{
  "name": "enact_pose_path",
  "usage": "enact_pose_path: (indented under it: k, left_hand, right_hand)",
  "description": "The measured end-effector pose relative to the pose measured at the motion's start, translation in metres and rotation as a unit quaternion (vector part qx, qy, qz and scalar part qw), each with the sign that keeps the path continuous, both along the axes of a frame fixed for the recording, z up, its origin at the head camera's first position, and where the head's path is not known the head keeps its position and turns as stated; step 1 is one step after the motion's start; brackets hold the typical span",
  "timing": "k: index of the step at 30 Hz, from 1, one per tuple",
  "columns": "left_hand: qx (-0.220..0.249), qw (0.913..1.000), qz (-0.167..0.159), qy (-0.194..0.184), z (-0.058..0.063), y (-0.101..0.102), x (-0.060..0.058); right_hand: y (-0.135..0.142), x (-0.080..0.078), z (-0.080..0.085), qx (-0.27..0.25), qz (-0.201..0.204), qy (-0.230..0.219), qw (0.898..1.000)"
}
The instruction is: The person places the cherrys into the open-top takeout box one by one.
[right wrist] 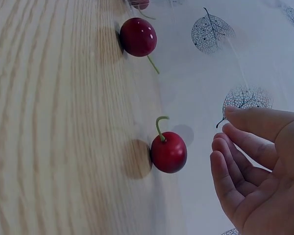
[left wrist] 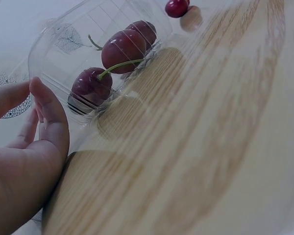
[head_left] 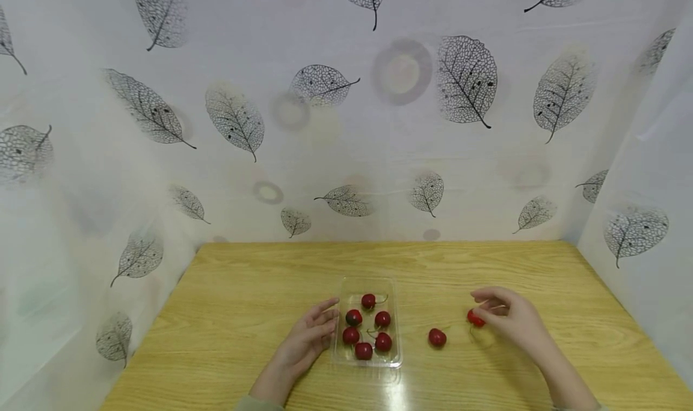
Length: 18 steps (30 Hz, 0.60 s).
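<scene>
A clear plastic box (head_left: 398, 351) with several dark red cherries (head_left: 364, 351) lies on the table. My left hand (head_left: 307, 340) is at the box's left side, its fingers loosely bent along the wall; whether they press it I cannot tell. Outside the box, to its right, sits one dark cherry (head_left: 437, 337). Farther right is a brighter red cherry (right wrist: 169, 152) with a curved green stem. My right hand (head_left: 517, 322) hovers by this brighter cherry, fingers loosely bent and holding nothing. In the right wrist view a gap shows between the fingertips (right wrist: 216, 155) and the cherry.
The wooden table (head_left: 243, 278) has a light yellow grain. Behind it and at both sides hangs a pale sheet (head_left: 390, 140) printed with dark skeleton leaves. A bright reflection shows on the table just in front of the box.
</scene>
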<state>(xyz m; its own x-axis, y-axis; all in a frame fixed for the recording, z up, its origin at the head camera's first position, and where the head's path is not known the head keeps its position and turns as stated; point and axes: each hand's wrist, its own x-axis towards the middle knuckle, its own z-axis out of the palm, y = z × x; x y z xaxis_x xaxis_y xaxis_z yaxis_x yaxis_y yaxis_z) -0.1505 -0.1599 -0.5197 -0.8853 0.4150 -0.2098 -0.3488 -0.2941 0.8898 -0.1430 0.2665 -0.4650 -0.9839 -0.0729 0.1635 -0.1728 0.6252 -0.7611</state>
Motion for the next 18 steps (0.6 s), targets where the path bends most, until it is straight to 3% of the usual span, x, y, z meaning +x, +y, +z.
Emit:
enact_pose_path:
  k: [7,18]
  left_hand:
    - [-0.001,1.0000,0.003,0.001,-0.002,-0.001,-0.001]
    - [-0.007,1.0000,0.000,0.001,0.003,0.000,0.002]
  right_hand:
    - [0.007,0.001,-0.002,0.016,-0.010,-0.037,0.999]
    - [0.014,0.003,-0.010,0.026,-0.020,-0.051,0.998]
